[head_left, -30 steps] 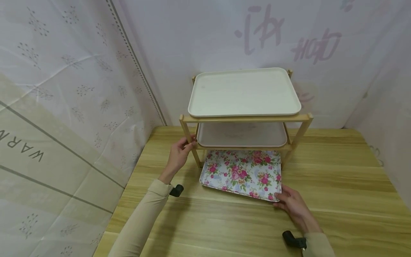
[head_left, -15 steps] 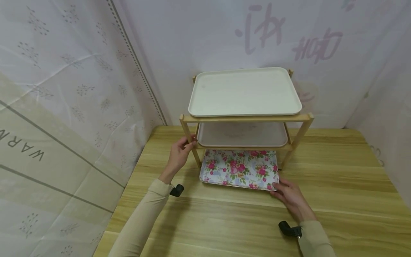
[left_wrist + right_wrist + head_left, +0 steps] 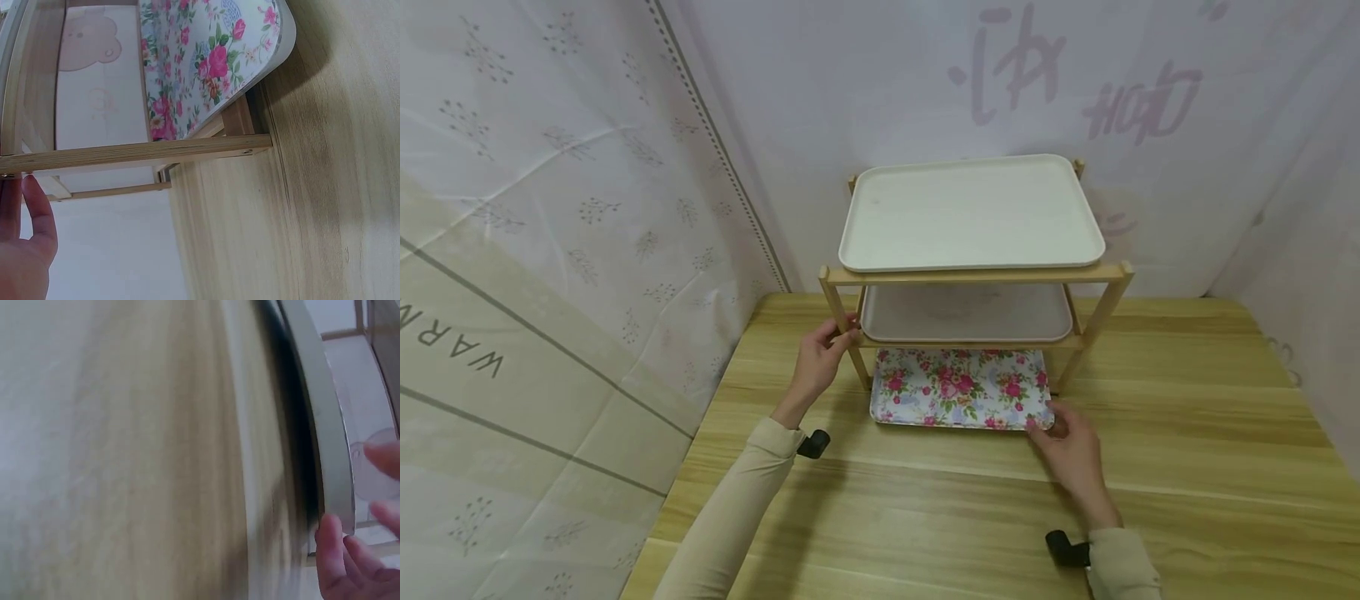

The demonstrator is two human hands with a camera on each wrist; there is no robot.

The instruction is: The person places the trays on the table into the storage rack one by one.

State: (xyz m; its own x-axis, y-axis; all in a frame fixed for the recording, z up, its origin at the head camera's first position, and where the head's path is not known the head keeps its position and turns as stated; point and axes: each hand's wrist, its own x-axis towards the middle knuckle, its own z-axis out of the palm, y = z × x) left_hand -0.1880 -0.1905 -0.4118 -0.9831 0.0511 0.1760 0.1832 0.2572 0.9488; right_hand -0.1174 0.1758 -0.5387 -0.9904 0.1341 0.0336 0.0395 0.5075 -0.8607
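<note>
A light wooden rack [image 3: 1101,312] stands on the table. My left hand [image 3: 822,358] grips its left front post at middle-shelf height, with the thumb beside the bar in the left wrist view. On the bottom level lies a floral tray [image 3: 955,387] with pink roses, its front part sticking out of the rack. My right hand [image 3: 1071,450] is around the tray's front right corner. Its fingertips [image 3: 331,540] touch the pale front wall of the tray in the right wrist view, while other fingers stand apart from it.
A white tray [image 3: 970,217] lies on the rack's top level, and another pale tray [image 3: 966,312] on the middle one. The wooden table [image 3: 925,517] extends in front and to both sides. Printed curtains [image 3: 880,92] hang behind and at the sides.
The floral tray has slid back into the rack and straightened, its front right corner moving away from me. My right hand has moved forward with it and shifted around the corner. The left hand stays put.
</note>
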